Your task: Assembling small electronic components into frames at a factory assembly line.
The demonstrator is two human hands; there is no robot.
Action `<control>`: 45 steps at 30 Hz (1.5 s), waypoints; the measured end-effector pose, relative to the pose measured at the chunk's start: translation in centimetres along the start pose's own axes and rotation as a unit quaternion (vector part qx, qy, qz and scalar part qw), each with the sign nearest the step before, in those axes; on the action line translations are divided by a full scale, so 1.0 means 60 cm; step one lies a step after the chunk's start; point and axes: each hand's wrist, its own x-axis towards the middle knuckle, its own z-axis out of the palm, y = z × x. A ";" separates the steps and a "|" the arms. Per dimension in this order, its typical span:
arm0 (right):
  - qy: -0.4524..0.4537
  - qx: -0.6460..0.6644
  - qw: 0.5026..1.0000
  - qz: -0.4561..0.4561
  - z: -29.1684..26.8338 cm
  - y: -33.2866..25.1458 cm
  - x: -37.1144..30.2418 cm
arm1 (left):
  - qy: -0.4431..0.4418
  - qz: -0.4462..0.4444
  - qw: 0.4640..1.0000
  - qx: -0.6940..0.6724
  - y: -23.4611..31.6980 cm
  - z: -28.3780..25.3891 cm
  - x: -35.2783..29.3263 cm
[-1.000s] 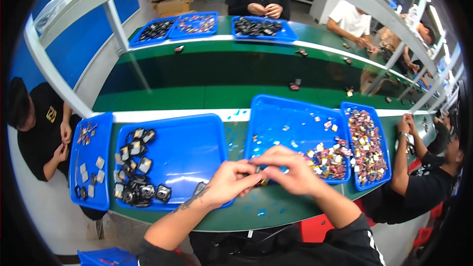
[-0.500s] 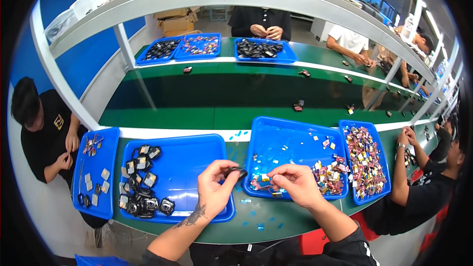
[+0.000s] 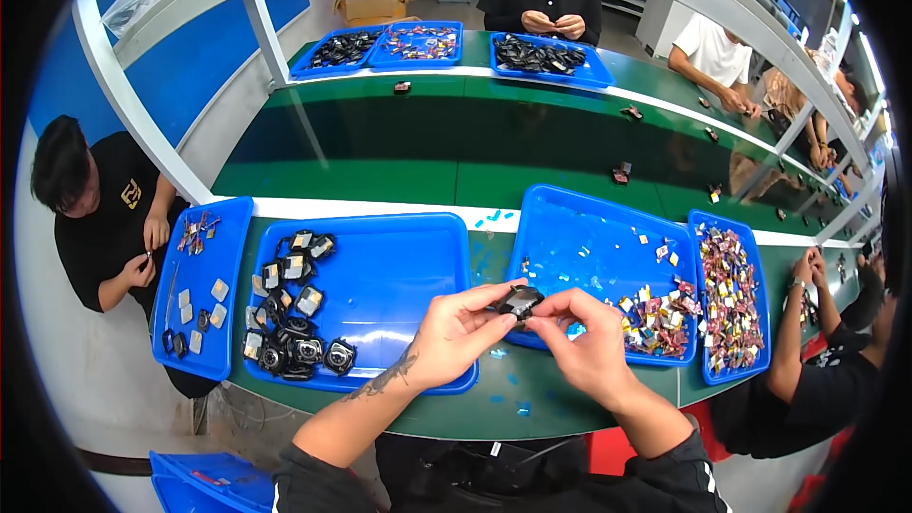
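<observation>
My left hand [image 3: 454, 334] is closed on a small black plastic housing [image 3: 520, 301] with a grey, flat, screen-like face turned up. At the housing's right edge, my right hand [image 3: 587, 342] pinches with thumb and forefinger; whether a tiny part is also in that pinch is hidden. Both hands are over the gap between two blue trays. The left tray [image 3: 418, 228] holds a pile of similar black housings [image 3: 294, 304], some with silver-grey parts. Small red, yellow and white electronic pieces [image 3: 660, 318] are heaped in the right tray [image 3: 579, 204].
A narrow blue tray [image 3: 733, 228] of small pieces stands at the far right; another tray [image 3: 204, 275] lies left, beside a seated person [image 3: 114, 199]. Beyond runs a green conveyor belt [image 3: 380, 152] with scattered parts. More people sit across and to the right. White frame posts rise around the bench.
My right hand has left the small pieces in the right tray and come to the housing. The left hand has turned the housing face up and shifted right. The view has shifted.
</observation>
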 end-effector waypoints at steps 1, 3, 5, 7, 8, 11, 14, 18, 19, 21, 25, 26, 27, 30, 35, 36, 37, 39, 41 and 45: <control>-0.004 -0.033 0.999 -0.030 -0.004 -0.002 -0.002 | 0.011 -0.024 1.000 -0.002 0.000 -0.001 -0.001; -0.003 -0.089 0.994 -0.069 -0.008 -0.016 -0.002 | 0.040 -0.067 0.997 0.003 0.008 0.003 -0.002; -0.005 -0.098 0.989 -0.113 -0.004 -0.022 0.011 | 0.026 -0.072 0.997 0.024 0.009 -0.002 -0.002; -0.015 -0.108 0.981 -0.161 -0.001 -0.029 0.018 | 0.011 -0.060 0.997 0.050 0.006 -0.002 -0.003; -0.012 -0.110 0.982 -0.154 -0.001 -0.032 0.021 | 0.011 -0.045 0.999 0.014 0.002 -0.004 -0.003; -0.044 -0.068 0.990 -0.113 -0.005 -0.036 0.027 | 0.000 -0.041 0.999 0.029 0.006 -0.004 0.000; -0.042 -0.057 0.990 -0.122 -0.008 -0.031 0.027 | 0.001 -0.041 0.998 0.046 0.007 0.001 -0.001; -0.067 -0.074 0.991 -0.086 -0.013 -0.032 0.029 | -0.011 -0.033 0.998 0.054 0.002 -0.002 -0.003; -0.069 -0.071 0.992 -0.076 -0.014 -0.030 0.029 | -0.013 -0.035 0.997 0.062 0.000 -0.003 -0.003; -0.071 -0.067 0.993 -0.066 -0.015 -0.028 0.028 | -0.007 -0.043 0.997 0.063 0.002 0.002 -0.004; -0.071 -0.067 0.995 -0.033 -0.016 -0.032 0.026 | 0.004 -0.029 0.996 0.088 0.001 0.004 -0.005; -0.076 -0.076 0.994 -0.026 -0.016 -0.034 0.026 | 0.004 -0.031 0.996 0.088 0.001 0.005 -0.007; -0.076 -0.075 0.994 -0.026 -0.016 -0.032 0.026 | 0.002 -0.042 0.995 0.087 0.002 0.006 -0.006; -0.063 -0.074 0.995 -0.039 -0.015 -0.026 0.023 | -0.002 -0.051 0.994 0.091 0.001 0.006 -0.005; -0.051 -0.181 0.974 -0.125 -0.019 -0.028 0.022 | -0.022 -0.039 0.994 0.095 -0.004 0.002 -0.006; -0.051 -0.180 0.975 -0.124 -0.020 -0.030 0.023 | -0.033 -0.032 0.994 0.095 -0.003 -0.001 -0.007; -0.033 -0.187 0.974 -0.121 -0.021 -0.035 0.024 | -0.044 -0.024 0.994 0.096 -0.002 -0.002 -0.007; -0.013 -0.194 0.974 -0.118 -0.021 -0.035 0.024 | -0.042 -0.023 0.995 0.091 0.000 -0.002 -0.002; -0.023 -0.087 0.994 -0.066 -0.018 -0.026 0.023 | -0.041 -0.021 0.995 0.086 0.004 0.002 -0.003; -0.015 0.146 0.987 0.066 -0.024 -0.017 -0.001 | 0.052 -0.019 0.998 0.027 0.017 0.010 0.006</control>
